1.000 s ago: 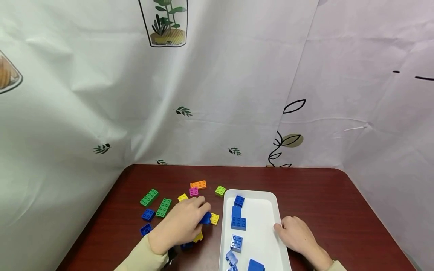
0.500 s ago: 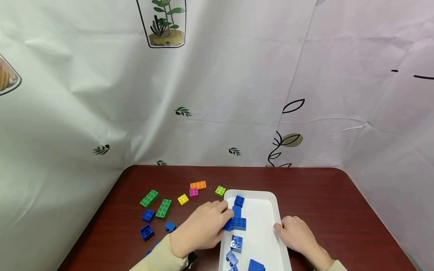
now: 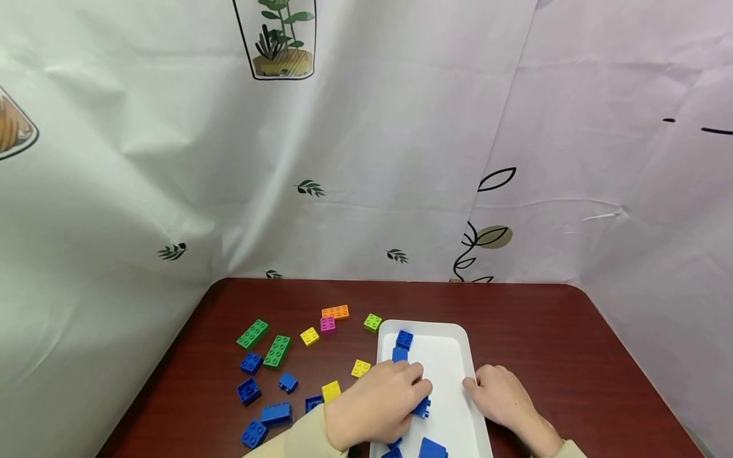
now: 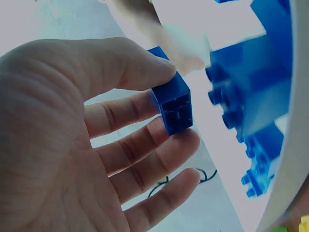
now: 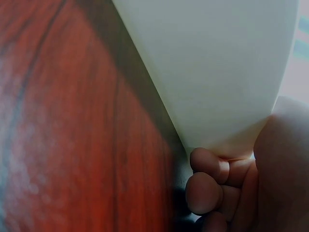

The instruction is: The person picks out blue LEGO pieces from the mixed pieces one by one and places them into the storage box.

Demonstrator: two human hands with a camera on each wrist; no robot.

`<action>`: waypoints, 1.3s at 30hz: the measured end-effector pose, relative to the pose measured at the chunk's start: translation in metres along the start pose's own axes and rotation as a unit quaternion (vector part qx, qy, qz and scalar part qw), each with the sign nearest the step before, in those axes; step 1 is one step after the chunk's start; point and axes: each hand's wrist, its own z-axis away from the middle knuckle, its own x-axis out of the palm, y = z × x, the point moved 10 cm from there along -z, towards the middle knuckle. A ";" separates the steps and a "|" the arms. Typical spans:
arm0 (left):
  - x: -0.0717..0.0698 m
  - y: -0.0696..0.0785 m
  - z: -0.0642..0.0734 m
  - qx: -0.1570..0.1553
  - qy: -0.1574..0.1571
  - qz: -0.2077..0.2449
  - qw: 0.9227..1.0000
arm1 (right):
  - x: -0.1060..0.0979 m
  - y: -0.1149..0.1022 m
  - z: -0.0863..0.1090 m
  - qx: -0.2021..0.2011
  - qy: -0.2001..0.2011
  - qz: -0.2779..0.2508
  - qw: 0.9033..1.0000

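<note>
The right hand (image 3: 506,397) is gripping the white tray (image 3: 448,362), while the left hand (image 3: 380,402) is pinching a blue brick (image 4: 176,92), perhaps risking knocking neighbouring bricks (image 3: 432,448) by lowering too close

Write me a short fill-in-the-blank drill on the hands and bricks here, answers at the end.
The left hand pinches a brick coloured ____.
The right hand grips the edge of a tray coloured ____.
In the head view, yellow bricks number ____.
The pink brick lies beside a larger brick coloured ____.

Missing words: blue; white; three; orange.
</note>
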 end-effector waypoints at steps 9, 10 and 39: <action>0.010 0.019 -0.008 0.031 0.005 -0.028 0.999 | 0.000 -0.001 0.000 -0.004 0.006 0.002 1.000; 0.010 0.020 -0.008 0.034 0.006 -0.029 0.999 | 0.000 -0.001 0.000 -0.004 0.006 0.002 1.000; 0.017 0.000 0.016 -0.023 -0.042 0.039 0.998 | 0.002 0.001 -0.001 0.004 -0.001 -0.002 1.000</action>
